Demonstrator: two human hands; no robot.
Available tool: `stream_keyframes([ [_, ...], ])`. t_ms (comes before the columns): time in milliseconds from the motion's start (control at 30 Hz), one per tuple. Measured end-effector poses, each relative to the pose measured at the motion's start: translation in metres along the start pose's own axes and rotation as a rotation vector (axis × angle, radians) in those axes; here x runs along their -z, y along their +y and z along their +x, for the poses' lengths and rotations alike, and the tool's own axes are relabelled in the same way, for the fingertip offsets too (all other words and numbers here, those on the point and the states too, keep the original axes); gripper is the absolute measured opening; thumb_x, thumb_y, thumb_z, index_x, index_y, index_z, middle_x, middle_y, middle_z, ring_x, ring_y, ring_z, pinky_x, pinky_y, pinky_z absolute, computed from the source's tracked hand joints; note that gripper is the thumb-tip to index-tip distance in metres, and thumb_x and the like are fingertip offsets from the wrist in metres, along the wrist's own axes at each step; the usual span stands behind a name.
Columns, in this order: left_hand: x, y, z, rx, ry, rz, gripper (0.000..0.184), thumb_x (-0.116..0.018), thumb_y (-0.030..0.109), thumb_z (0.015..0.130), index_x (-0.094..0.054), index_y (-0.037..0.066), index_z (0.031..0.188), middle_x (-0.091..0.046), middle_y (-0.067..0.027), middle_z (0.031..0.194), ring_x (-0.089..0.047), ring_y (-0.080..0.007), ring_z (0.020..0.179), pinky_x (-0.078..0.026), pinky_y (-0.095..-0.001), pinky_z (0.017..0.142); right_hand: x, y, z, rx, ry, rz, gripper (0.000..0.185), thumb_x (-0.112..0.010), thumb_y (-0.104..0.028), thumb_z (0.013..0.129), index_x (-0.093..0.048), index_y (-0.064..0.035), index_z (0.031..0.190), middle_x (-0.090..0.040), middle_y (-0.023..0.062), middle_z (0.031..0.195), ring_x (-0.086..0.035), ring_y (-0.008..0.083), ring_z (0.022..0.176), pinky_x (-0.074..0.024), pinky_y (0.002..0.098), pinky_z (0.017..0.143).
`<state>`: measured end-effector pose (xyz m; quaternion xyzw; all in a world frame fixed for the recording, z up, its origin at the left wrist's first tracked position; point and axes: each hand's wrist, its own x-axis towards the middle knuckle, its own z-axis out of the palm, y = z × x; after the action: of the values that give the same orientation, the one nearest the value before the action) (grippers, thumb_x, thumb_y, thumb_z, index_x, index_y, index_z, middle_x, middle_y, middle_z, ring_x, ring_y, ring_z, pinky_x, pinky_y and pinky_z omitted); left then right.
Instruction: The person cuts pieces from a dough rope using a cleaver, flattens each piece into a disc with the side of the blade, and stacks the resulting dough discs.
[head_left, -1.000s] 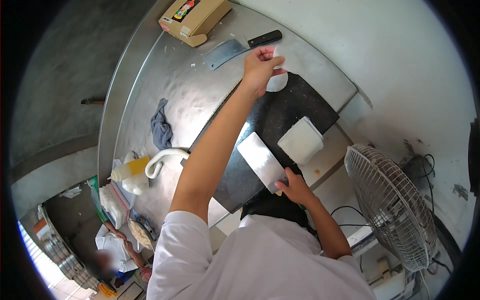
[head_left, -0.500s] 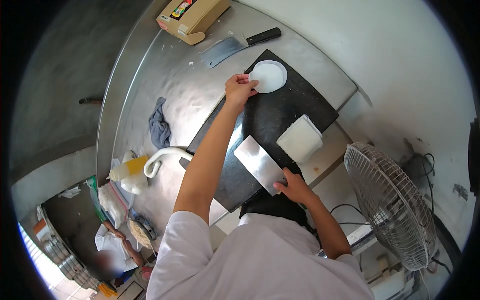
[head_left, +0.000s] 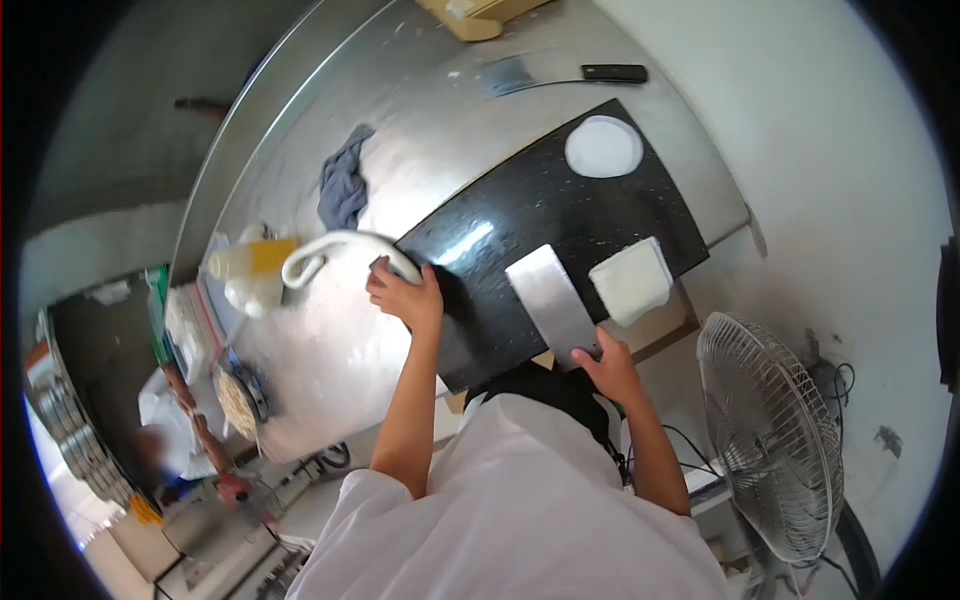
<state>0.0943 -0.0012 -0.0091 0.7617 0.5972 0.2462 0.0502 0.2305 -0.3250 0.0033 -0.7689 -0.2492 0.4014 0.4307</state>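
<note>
One pale rope of dough [head_left: 342, 243] lay on the steel table [head_left: 300, 370], curled at one end and reaching the near-left edge of the black board [head_left: 500, 215] at the other. At that end was the left hand [head_left: 408, 298], thumb and fingers apart; whether they pressed on the dough I could not tell. The right hand [head_left: 612, 370] pinched a broad metal blade [head_left: 553, 295] at its near end, the flat slanting over the board. Just beside the blade, a squarish white block [head_left: 632, 282] took up the board's right edge, crowding that side. Round white sheets [head_left: 604, 147] lay at the far corner, and beyond the board a black-handled cleaver [head_left: 615, 73] rested near a cardboard box [head_left: 478, 20]. A crumpled grey cloth [head_left: 345, 180] lay beyond the rope, while a bottle of yellow liquid [head_left: 255, 258] stood in the way just past its curl. Farther left, another person [head_left: 185, 430] was near a container of pale food [head_left: 237, 402]; a caged fan [head_left: 775, 435] filled the space to the right.
</note>
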Motion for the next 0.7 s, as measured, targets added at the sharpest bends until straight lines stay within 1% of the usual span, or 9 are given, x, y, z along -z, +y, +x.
stream_keyframes([
  [33,-0.003,-0.038,-0.007,0.106,-0.147,-0.119,0.059,-0.082,0.02,0.074,-0.057,0.003,0.124,-0.057,-0.0221,0.123,-0.054,-0.0398,0.116,-0.043,-0.0495,0.099,-0.002,-0.003,0.0,0.026,0.045,-0.036,0.038,-0.076,-0.025,0.09,-0.06,0.0012,0.113,-0.071,0.0265,0.094,-0.068,0.0478,0.091,-0.0532,0.0496,0.076],
  [67,0.0,-0.042,-0.009,0.041,-0.097,-0.278,0.053,-0.079,0.011,0.076,-0.058,0.002,0.123,-0.062,-0.0194,0.115,-0.061,-0.0313,0.101,-0.051,-0.0436,0.087,0.001,-0.021,0.0,-0.053,0.03,-0.022,0.037,-0.076,-0.025,0.09,-0.062,0.0,0.113,-0.071,0.0262,0.097,-0.067,0.0483,0.095,-0.0528,0.05,0.08],
  [100,0.007,-0.037,-0.009,0.142,-0.119,-0.507,0.045,-0.076,0.005,0.077,-0.062,-0.001,0.119,-0.066,-0.0169,0.106,-0.065,-0.0232,0.084,-0.054,-0.036,0.074,-0.001,-0.02,0.003,-0.051,0.01,-0.081,0.043,-0.076,-0.026,0.09,-0.062,0.0025,0.118,-0.071,0.0274,0.103,-0.068,0.047,0.098,-0.0527,0.0488,0.083],
  [167,0.013,-0.038,-0.013,0.164,-0.127,-0.617,0.04,-0.075,0.0,0.076,-0.065,-0.003,0.115,-0.068,-0.0152,0.102,-0.065,-0.02,0.076,-0.054,-0.0317,0.069,-0.006,-0.033,0.005,-0.004,0.076,-0.174,0.05,-0.076,-0.028,0.091,-0.06,0.0072,0.123,-0.07,0.0287,0.106,-0.069,0.045,0.099,-0.0527,0.0472,0.084],
  [233,0.028,-0.041,-0.018,0.149,-0.189,-0.654,0.039,-0.075,-0.004,0.077,-0.069,-0.003,0.115,-0.071,-0.011,0.098,-0.066,-0.018,0.081,-0.056,-0.0318,0.072,-0.01,-0.04,0.015,-0.021,-0.04,-0.186,0.056,-0.075,-0.028,0.092,-0.057,0.0107,0.128,-0.07,0.0296,0.109,-0.069,0.0427,0.1,-0.0528,0.0449,0.084],
  [367,0.049,-0.075,-0.046,0.084,-0.221,-0.555,0.035,-0.077,-0.003,0.08,-0.07,0.002,0.114,-0.072,-0.0121,0.105,-0.068,-0.022,0.089,-0.057,-0.0332,0.081,-0.032,-0.085,0.033,0.165,-0.122,-0.253,0.042,-0.073,-0.025,0.094,-0.058,0.0059,0.118,-0.071,0.0276,0.096,-0.069,0.0471,0.088,-0.0532,0.0456,0.074],
  [467,0.06,-0.091,-0.055,-0.036,-0.142,-0.74,0.036,-0.079,-0.001,0.078,-0.071,0.003,0.113,-0.072,-0.0127,0.112,-0.069,-0.0256,0.1,-0.057,-0.0345,0.087,-0.054,-0.122,0.052,0.316,-0.222,-0.522,0.034,-0.071,-0.025,0.094,-0.056,-0.0008,0.112,-0.069,0.0237,0.085,-0.065,0.0505,0.083,-0.0511,0.0523,0.069],
  [567,0.054,-0.112,-0.066,-0.126,-0.117,-0.69,0.036,-0.082,0.001,0.077,-0.072,0.004,0.111,-0.071,-0.0133,0.117,-0.068,-0.028,0.109,-0.056,-0.0365,0.09,-0.072,-0.158,0.063,0.393,-0.267,-0.754,0.03,-0.07,-0.026,0.095,-0.055,-0.0036,0.109,-0.07,0.0222,0.085,-0.067,0.0486,0.082,-0.0518,0.054,0.069],
  [700,0.049,-0.117,-0.065,-0.169,-0.117,-0.706,0.033,-0.081,-0.001,0.078,-0.073,0.005,0.109,-0.071,-0.0109,0.111,-0.067,-0.031,0.105,-0.055,-0.0388,0.089,-0.081,-0.182,0.075,0.479,-0.298,-0.954,0.026,-0.067,-0.025,0.097,-0.053,-0.0065,0.109,-0.07,0.021,0.086,-0.068,0.0472,0.081,-0.0531,0.0558,0.068],
])
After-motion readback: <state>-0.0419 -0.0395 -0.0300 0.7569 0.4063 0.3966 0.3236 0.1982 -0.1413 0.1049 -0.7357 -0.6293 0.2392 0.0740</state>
